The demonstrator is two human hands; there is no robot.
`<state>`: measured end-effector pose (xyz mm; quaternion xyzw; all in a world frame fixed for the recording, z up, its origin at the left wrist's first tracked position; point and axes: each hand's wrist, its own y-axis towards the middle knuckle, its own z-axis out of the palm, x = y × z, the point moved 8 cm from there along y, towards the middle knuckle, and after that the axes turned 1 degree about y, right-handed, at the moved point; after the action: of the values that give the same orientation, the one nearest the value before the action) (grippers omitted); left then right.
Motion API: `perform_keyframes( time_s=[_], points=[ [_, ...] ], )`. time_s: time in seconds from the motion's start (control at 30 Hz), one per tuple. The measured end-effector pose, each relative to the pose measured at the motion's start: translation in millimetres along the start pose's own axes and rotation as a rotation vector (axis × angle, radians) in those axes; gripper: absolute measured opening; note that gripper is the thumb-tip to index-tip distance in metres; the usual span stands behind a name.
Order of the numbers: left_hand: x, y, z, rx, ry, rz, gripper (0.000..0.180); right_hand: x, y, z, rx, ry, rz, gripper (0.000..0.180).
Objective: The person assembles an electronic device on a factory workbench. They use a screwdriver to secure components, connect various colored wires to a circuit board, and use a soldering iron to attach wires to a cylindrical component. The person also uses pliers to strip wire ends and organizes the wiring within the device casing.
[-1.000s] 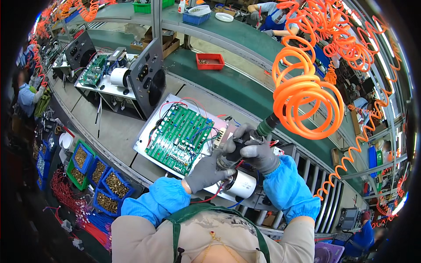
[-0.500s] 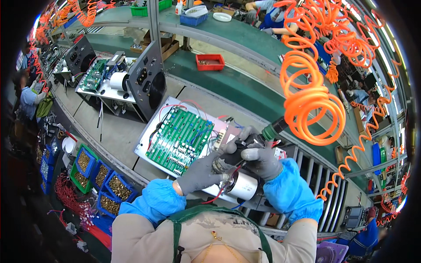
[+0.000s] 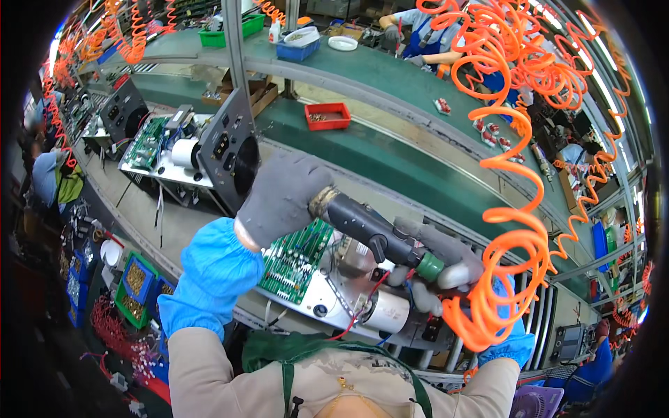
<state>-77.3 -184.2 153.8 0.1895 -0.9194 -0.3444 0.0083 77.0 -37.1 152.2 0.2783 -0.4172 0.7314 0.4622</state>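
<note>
Both the left grip [image 3: 282, 198] and right grip [image 3: 447, 249] clasp the black tool [image 3: 359, 221]; likely rigid, weighty, best held mid-barrel.

Black tool [image 3: 369, 226]; orange hose [image 3: 491, 333]

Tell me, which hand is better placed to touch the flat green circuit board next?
Probably the gray-gloved left hand: it overlaps the board in this view, holding one end of the black tube-shaped tool. The gray-gloved right hand is farther off, at the tool's green end.
</note>
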Motion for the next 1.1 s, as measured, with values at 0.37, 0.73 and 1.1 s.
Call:
perform_keyframes(
  time_s=[0.37,0.73,1.1],
  points=[
    [49,7,9,-0.078,-0.024,-0.161,0.045,126,171,-110,-0.266,-0.806,-0.526,0.051],
    [104,-107,-9,-0.015,-0.120,-0.492,0.031,158,248,-240,-0.595,-0.867,-0.462,0.042],
    [53,-135,6,0.048,-0.358,-0.480,0.027,-66,-3,-10,-0.191,-1.685,-0.450,0.028]
  ],
)
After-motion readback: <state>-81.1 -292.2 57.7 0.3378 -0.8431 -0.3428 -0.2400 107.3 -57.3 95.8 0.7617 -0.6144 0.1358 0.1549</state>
